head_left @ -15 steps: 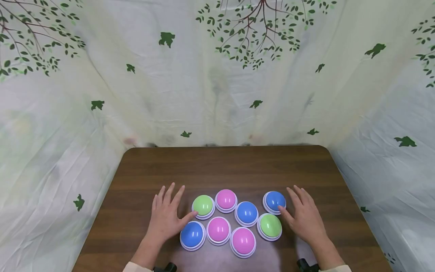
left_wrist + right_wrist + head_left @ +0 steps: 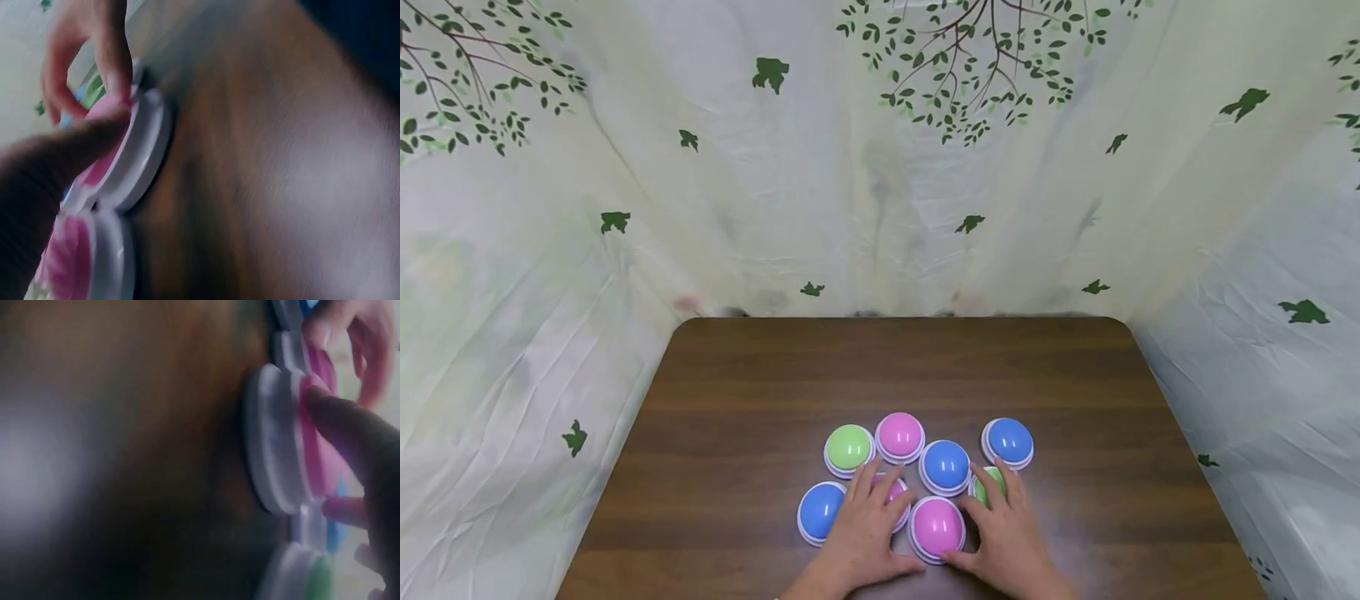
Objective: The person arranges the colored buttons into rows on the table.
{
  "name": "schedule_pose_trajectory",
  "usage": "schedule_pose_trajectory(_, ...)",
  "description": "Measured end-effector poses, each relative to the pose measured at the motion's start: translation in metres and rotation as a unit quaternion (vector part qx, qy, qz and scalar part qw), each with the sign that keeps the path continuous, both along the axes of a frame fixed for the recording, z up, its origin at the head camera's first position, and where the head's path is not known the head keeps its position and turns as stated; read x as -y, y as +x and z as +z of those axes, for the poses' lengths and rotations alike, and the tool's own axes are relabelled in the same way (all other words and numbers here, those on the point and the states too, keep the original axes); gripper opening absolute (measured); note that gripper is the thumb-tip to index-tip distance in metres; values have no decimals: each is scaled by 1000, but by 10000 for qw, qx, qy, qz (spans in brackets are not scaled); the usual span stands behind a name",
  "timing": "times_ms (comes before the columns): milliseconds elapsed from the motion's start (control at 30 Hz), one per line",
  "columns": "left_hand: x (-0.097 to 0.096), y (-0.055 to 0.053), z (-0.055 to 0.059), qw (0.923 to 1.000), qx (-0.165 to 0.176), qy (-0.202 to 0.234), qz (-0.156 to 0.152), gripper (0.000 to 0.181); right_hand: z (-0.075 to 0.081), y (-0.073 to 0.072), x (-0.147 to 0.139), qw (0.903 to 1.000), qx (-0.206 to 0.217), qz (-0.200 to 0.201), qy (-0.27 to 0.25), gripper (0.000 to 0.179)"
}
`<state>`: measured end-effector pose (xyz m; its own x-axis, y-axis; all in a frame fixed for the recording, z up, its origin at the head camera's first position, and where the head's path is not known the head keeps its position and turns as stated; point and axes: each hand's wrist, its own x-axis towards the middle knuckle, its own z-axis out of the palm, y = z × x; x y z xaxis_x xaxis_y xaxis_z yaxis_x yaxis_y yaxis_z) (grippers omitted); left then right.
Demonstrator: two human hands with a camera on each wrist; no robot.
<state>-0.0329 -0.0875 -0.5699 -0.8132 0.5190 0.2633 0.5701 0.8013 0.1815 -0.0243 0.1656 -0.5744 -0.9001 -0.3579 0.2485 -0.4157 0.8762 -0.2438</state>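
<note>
Eight buttons on the counter (image 2: 760,375): three pink, three blue, two green, each a glossy dome on a white base. Back ones, left to right: back green (image 2: 848,447), back pink (image 2: 900,436), middle blue (image 2: 946,465), right blue (image 2: 1008,442). Nearer ones: left blue (image 2: 818,511), middle pink (image 2: 896,490), front pink (image 2: 937,527), front green (image 2: 980,492). Cloth (image 2: 722,225) behind is printed with leafy branches and dark green motifs.

My hands reach in from the near side, either side of front pink, backs up. Left hand (image 2: 867,533): fingers spread, well open, lying over middle pink, thumb out toward front pink's base; can't tell if it touches. Right hand (image 2: 1009,537): fingers half open, partly covering front green, thumb against front pink's near side; can't tell if I grip it. Wrist views blurry.
</note>
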Motion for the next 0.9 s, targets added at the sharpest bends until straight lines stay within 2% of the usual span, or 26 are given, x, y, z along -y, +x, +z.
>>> schedule_pose_trajectory(133, -16, 3, -6, 9993, 32, -370, -7, 85, -9, 8, 8, 9997, 177, -184, 45, 84)
schedule_pose_trajectory(333, -26, 2, -8, 9988, -170, -452, 40, 77, -14, 12, 14, 9993, 150, -336, -23, 88)
schedule_pose_trajectory(533, -26, 2, -10, 9989, 112, -446, 120, 81, -17, 15, 17, 9977, 485, -470, -34, 91)
schedule_pose_trajectory(667, -26, 2, -10, 9985, 179, -510, 119, 79, -20, 16, 18, 9970, 608, -483, -23, 90)
schedule_pose_trajectory(900, -26, 0, -6, 9962, 458, -727, 121, 76, -22, 16, 19, 9987, 395, -311, -64, 88)
